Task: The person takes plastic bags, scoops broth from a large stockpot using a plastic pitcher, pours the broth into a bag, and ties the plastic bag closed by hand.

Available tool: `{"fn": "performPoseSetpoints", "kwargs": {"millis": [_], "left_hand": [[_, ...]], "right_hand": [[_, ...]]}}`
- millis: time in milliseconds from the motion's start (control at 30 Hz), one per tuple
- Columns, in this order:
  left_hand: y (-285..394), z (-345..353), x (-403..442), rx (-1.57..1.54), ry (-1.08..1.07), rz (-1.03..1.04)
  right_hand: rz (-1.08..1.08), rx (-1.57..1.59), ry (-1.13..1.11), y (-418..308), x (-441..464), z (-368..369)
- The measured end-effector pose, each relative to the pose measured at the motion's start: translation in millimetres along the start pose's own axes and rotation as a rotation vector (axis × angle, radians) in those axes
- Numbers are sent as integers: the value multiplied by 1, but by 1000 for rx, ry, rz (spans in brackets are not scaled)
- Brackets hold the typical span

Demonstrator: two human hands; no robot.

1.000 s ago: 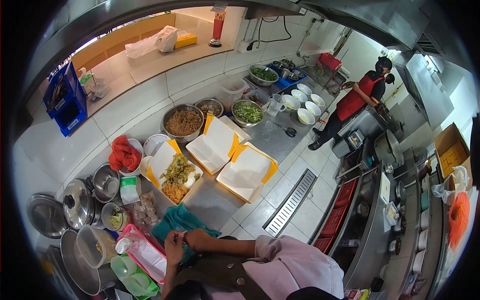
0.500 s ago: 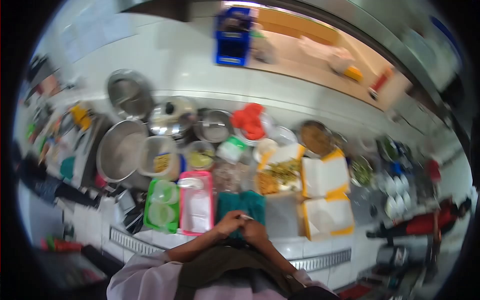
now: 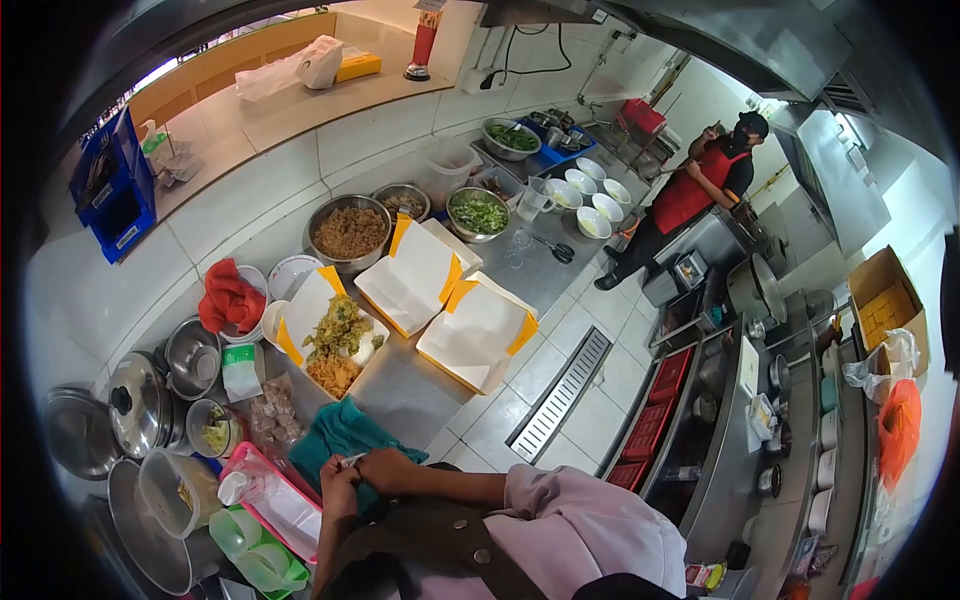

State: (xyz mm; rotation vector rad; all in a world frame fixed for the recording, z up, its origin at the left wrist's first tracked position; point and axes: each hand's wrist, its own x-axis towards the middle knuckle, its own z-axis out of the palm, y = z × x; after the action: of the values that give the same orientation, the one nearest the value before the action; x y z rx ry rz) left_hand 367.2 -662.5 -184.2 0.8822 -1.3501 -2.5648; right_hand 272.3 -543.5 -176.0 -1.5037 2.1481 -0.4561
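Hands: the left hand [image 3: 338, 486] and the right hand [image 3: 388, 471] meet in front of the dark apron [image 3: 430, 540]; the fingers of both are bent and closed, and they seem to pinch one small pale thing [image 3: 352, 460].
Small pale thing: it is between the two hands, just by the near side of the teal cloth [image 3: 345, 428]; mostly it is covered, so I cannot tell what it is.
Handling: in my judgement, this is done well with light pressure, both hands quiet and close together, and kept apart from the open food box [image 3: 303, 308], so that nothing can drop into it.
Direction: its visible part seems to run across, from one hand toward the other; both ends are hidden, so where it points, and its true long axis, I cannot say.
Teal cloth: crumpled on the tabletop [image 3: 415, 385], near the pink tray [image 3: 285, 508].
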Motion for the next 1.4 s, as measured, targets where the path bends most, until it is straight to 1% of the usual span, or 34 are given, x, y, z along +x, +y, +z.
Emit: {"fn": "performPoseSetpoints", "kwargs": {"millis": [167, 233, 333, 367, 400, 433, 467, 500, 533, 567, 600, 633, 667, 733, 767, 800, 867, 933, 967, 1000, 1067, 1100, 1133, 1167, 1200, 1267, 1300, 1333, 1367, 1400], "left_hand": [[-9, -4, 5, -44, 1, -16], [-11, -7, 3, -75, 14, -16], [-4, -7, 2, -40, 44, -8], [-2, -4, -3, -41, 83, 13], [-2, -2, -2, -5, 118, 13], [-6, -1, -2, 104, 153, 60], [1, 0, -8, 462, 210, 184], [-14, -13, -4, 530, 157, 262], [-4, -4, -9, 613, 222, 269], [-6, -4, -11, 588, 248, 255], [-6, -1, -15, 638, 337, 321], [-12, -1, -15, 635, 398, 322], [-17, -8, -28, 587, 518, 307], [-19, -13, -35, 585, 356, 215], [-29, -18, -41, 559, 338, 176], [-39, -24, -47, 534, 376, 192], [-54, -34, -61, 451, 197, 113], [-43, -39, -91, 200, 140, -104], [-61, -48, -92, 282, 165, -15], [-83, -57, -93, 362, 191, 75], [-103, -74, -119, 513, 205, 150], [-123, -89, -129, 488, 229, 139], [-143, -101, -138, 462, 247, 132], [-148, -111, -158, 369, 269, 104], [-149, -118, -180, 281, 283, 73], [-159, -135, -217, 89, 428, 25], [-164, -146, -234, 38, 492, 7], [-171, -161, -252, -10, 562, -12], [-185, -178, -267, -6, 553, 2], [-205, -194, -277, -128, 723, 19]], "right_hand": [[42, 20, -48, 2, -3, -1], [12, 29, -45, 1, -4, -6], [-38, 44, -36, 9, 1, 4], [-34, 77, -37, 5, -1, -7], [-63, 122, -67, -1, -4, -19], [-60, 99, -80, 11, 0, 1], [-192, 63, -1, 11, -1, 0], [-313, 124, 61, 20, 0, 7], [-375, 72, 29, 16, 1, -3], [-414, 74, 41, 12, 4, -10], [-448, 74, 6, 6, 4, -20], [-424, 117, -84, -7, 5, -31], [-376, 134, -166, -16, 6, -37], [-477, 98, -294, -10, 9, -26], [-502, 80, -344, -8, 10, -22], [-537, 59, -369, -7, 11, -16], [-637, 319, -440, -9, 7, -6], [-677, 338, -438, -27, 0, -3], [-708, 380, -408, -37, 2, -1], [-708, 357, -421, -46, 7, 2], [-781, 407, -396, -64, 13, 8], [-773, 379, -405, -74, 16, 13], [-729, 362, -479, -83, 19, 17], [-686, 349, -545, -94, 22, 23], [-675, 321, -539, -108, 25, 29], [-646, 282, -612, -135, 22, 45], [-550, 353, -618, -139, 17, 61], [-546, 341, -604, -150, 12, 76], [-295, 507, -689, -162, 7, 88], [-40, 669, -766, -174, 4, 98]]}}
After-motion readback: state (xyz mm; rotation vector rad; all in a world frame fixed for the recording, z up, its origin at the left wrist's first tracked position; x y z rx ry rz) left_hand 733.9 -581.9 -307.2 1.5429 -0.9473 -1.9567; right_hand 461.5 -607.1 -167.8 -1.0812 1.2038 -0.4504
